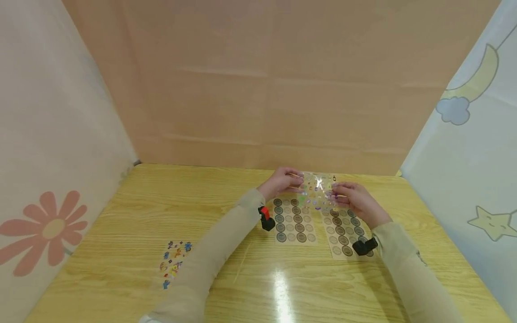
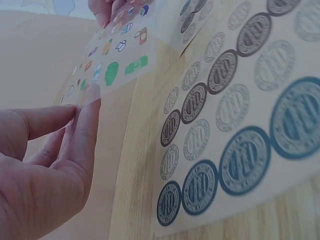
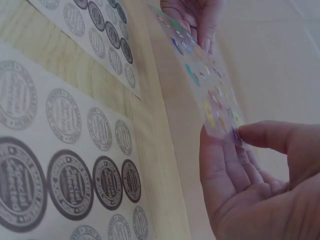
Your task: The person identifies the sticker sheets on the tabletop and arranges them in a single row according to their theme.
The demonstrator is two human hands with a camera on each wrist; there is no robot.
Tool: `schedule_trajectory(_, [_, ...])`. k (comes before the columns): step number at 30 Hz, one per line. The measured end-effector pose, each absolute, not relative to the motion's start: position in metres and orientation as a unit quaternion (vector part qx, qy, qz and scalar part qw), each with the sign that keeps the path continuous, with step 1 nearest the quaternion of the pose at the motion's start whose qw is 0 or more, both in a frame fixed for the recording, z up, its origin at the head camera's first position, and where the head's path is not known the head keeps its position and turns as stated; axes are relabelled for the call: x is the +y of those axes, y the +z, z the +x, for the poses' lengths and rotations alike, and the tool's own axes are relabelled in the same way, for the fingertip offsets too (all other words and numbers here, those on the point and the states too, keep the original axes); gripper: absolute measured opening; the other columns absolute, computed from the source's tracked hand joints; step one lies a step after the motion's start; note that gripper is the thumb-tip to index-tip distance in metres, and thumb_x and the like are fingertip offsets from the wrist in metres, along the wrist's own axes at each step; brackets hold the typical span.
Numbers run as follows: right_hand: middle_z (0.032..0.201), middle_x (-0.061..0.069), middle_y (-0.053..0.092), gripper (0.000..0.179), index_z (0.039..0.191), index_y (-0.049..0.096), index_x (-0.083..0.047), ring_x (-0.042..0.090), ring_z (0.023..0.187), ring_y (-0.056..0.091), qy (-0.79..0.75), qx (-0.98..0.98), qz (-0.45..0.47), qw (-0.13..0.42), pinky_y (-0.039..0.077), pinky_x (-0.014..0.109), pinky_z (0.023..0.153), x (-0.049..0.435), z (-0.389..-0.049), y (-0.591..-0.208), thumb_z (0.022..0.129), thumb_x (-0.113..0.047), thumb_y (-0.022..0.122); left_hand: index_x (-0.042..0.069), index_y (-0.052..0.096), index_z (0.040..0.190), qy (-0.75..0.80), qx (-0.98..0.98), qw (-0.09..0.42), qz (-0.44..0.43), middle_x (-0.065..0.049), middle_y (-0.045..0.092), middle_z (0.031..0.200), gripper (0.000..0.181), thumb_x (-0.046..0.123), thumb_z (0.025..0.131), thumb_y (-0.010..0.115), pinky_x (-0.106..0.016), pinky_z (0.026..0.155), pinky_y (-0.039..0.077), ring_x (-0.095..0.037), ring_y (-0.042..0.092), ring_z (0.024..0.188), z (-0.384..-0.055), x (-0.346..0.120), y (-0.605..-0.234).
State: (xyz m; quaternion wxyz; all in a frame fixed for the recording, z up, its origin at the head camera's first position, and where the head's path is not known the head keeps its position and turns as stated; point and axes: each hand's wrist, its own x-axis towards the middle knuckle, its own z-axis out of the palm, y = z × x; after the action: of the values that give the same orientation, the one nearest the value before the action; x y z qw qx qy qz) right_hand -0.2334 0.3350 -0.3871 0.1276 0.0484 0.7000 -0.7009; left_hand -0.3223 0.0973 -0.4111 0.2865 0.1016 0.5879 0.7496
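Between both hands a clear sticker sheet (image 1: 317, 192) with small colourful pictures is held up above the table's far side. My left hand (image 1: 282, 180) pinches its left edge between thumb and fingers, close to a green sticker (image 2: 111, 73) in the left wrist view. At the opposite edge my right hand (image 1: 357, 199) pinches the sheet, thumb on one face and fingers behind. Below the hands lie two sheets of round seal stickers, a left seal sheet (image 1: 288, 223) and a right seal sheet (image 1: 339, 231); the held sheet overlaps the top of both in the head view.
Another clear sticker sheet (image 1: 173, 264) with blue, orange and purple figures lies at the table's left, partly hidden by the left sleeve (image 1: 218, 246). The wooden table (image 1: 250, 287) meets a tan back panel (image 1: 262, 112); printed side panels stand left and right.
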Motion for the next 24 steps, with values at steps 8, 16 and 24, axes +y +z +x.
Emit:
schedule_trajectory(8, [0.092, 0.007, 0.065, 0.032, 0.122, 0.043, 0.014, 0.013, 0.076, 0.068, -0.692, 0.704, 0.038, 0.152, 0.058, 0.024, 0.072, 0.319, -0.229, -0.389, 0.1, -0.009, 0.05, -0.006, 0.056, 0.122, 0.718, 0.629, 0.271, 0.123, -0.017, 0.061, 0.103, 0.03, -0.006, 0.092, 0.058, -0.038, 0.083, 0.056, -0.037, 0.061, 0.104, -0.308, 0.07, -0.409])
schedule_trajectory(16, [0.089, 0.006, 0.066, 0.017, 0.107, 0.054, 0.003, 0.013, 0.073, 0.066, -0.679, 0.717, 0.017, 0.158, 0.058, 0.025, 0.066, 0.299, -0.216, -0.386, 0.099, -0.012, 0.053, -0.003, 0.058, 0.121, 0.695, 0.654, 0.26, 0.146, -0.017, 0.062, 0.104, 0.029, -0.002, 0.092, 0.061, -0.039, 0.084, 0.056, -0.031, 0.065, 0.096, -0.295, 0.044, -0.404])
schedule_trajectory(24, [0.088, 0.006, 0.067, 0.019, 0.106, 0.051, 0.004, 0.014, 0.073, 0.067, -0.679, 0.715, 0.013, 0.166, 0.057, 0.023, 0.064, 0.28, -0.204, -0.387, 0.098, -0.012, 0.055, -0.002, 0.059, 0.118, 0.678, 0.674, 0.248, 0.157, -0.015, 0.062, 0.106, 0.027, -0.002, 0.091, 0.062, -0.037, 0.081, 0.057, -0.028, 0.065, 0.095, -0.281, 0.02, -0.401])
